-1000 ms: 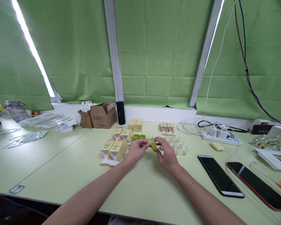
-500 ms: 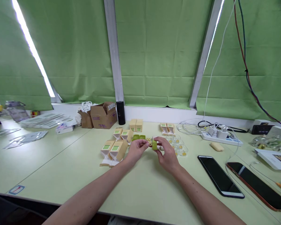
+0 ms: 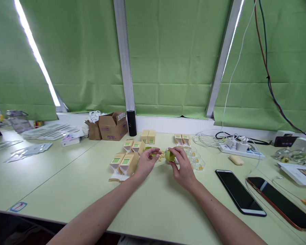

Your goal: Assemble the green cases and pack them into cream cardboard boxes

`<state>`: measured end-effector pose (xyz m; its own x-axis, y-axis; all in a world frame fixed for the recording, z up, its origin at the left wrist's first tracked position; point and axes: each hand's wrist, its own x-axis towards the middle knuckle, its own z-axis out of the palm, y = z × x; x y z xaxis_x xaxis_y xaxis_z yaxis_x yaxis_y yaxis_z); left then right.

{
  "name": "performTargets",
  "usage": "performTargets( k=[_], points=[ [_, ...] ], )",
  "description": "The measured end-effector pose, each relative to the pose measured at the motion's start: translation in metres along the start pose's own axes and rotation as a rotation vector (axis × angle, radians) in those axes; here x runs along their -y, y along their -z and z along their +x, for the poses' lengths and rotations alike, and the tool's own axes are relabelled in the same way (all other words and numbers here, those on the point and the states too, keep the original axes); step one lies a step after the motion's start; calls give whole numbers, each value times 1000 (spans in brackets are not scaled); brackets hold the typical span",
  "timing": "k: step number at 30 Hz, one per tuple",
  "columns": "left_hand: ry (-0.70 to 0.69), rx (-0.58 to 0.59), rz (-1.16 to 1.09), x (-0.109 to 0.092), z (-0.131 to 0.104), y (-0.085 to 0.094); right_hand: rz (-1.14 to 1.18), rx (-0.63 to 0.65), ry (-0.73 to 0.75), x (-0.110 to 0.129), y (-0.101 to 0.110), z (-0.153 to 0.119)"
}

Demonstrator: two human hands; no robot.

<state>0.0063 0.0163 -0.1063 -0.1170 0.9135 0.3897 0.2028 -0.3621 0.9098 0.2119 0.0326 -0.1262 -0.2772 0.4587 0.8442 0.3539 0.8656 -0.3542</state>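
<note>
A small green container (image 3: 170, 156) is pinched between the thumb and fingers of my right hand (image 3: 183, 167), its opening facing left and toward me. My left hand (image 3: 147, 164) is just left of it, fingers apart and apparently holding nothing. Small yellow pieces (image 3: 161, 156) lie on the table between the hands. Behind my left fingers, another green container (image 3: 148, 148) is partly hidden. Clear rounded trays with yellow bits (image 3: 198, 163) sit right of my right hand. Cream boxes with green labels (image 3: 129, 163) stand left of my left hand.
More cream boxes (image 3: 148, 136) stand farther back, near a black cylinder (image 3: 131, 123) and a cardboard box (image 3: 112, 126). On the right are a power strip (image 3: 241, 150), a beige oval object (image 3: 236, 160), two phones (image 3: 240, 192) and cables. Flat plastic packs (image 3: 28, 151) lie left.
My left hand has moved slightly left, away from the green container, and its fingers have parted. The container in my right hand has turned, showing its opening.
</note>
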Motion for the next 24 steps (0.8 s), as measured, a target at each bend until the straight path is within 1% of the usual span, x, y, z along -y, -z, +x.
performTargets(
  k=[3,5,8,11,15,19,24],
  points=[
    [-179,-8,159,-8,-9,1,-19,-7,44,0,0,1],
    [-296,7,234,-15,-15,-1,-20,-30,72,-1,1,1],
    [-420,42,334,-21,-20,-3,-47,-48,138,-1,2,3],
    [-485,52,394,-20,-20,-5,-107,-34,212,2,5,6],
    [-557,24,424,-14,-16,-5,-153,-15,264,6,7,8],
    [-609,6,437,-11,-16,-4,-199,-14,286,7,7,8],
    [-647,21,431,-11,-16,-5,-217,-17,302,7,6,8]
  ],
)
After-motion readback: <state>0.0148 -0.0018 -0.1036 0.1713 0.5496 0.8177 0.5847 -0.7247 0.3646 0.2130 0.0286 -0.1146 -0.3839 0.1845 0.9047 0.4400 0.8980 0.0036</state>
